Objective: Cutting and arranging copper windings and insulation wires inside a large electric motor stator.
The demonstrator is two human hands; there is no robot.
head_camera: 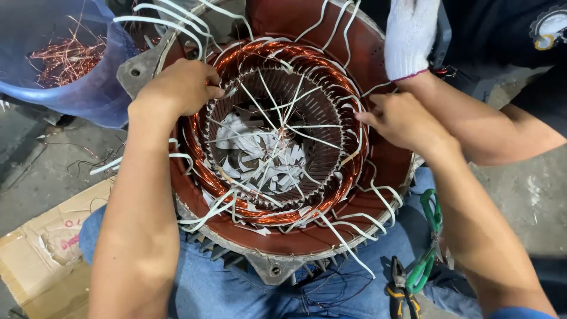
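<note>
Blue tub (88, 94) holds copper scrap (65, 59); left hand (177, 85), right hand (401, 121) fingers pinch white ties (277, 127) on stator winding (331, 77).

Operator: bare forearms, blue denim trousers

Left hand (180, 87) and right hand (404, 121) are ungloved; no rings, watch or wristband visible on either. Both forearms are uncovered up to the frame's lower edge, where a blue sleeve hem shows at the right arm. Legs are clad in mid-blue denim with visible seams.
</note>
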